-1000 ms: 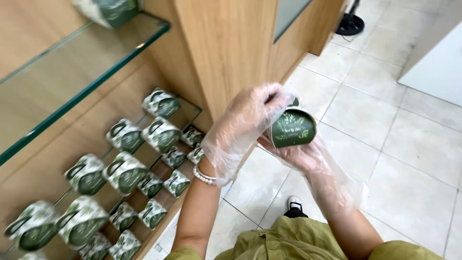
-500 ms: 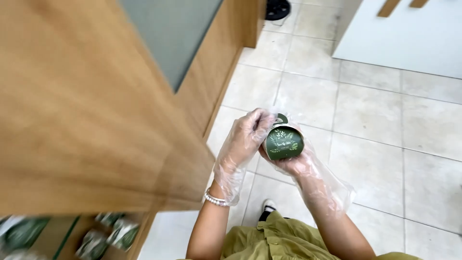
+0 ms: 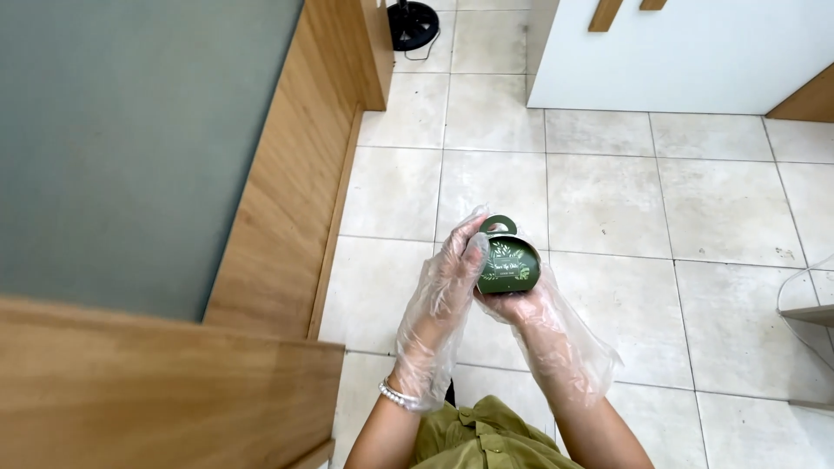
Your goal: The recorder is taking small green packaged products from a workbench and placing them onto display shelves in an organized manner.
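A small round dark green box [image 3: 506, 261] with a white leaf pattern and a loop handle on top is held in front of me over the tiled floor. My right hand [image 3: 532, 314], in a loose clear plastic glove, cups the box from below. My left hand [image 3: 445, 287], also gloved and with a bead bracelet at the wrist, rests its fingers against the box's left side and top.
A wooden cabinet [image 3: 287, 208] with a grey-green panel [image 3: 130, 139] fills the left. Beige floor tiles [image 3: 608, 200] spread below. A white unit [image 3: 695, 52] stands at the top right, a black round stand base [image 3: 413, 22] at the top, a glass shelf corner [image 3: 808, 313] on the right.
The view has swung away from the glass shelves of green boxes toward the floor. Both hands still hold the green box, now lower and nearer the frame's middle.
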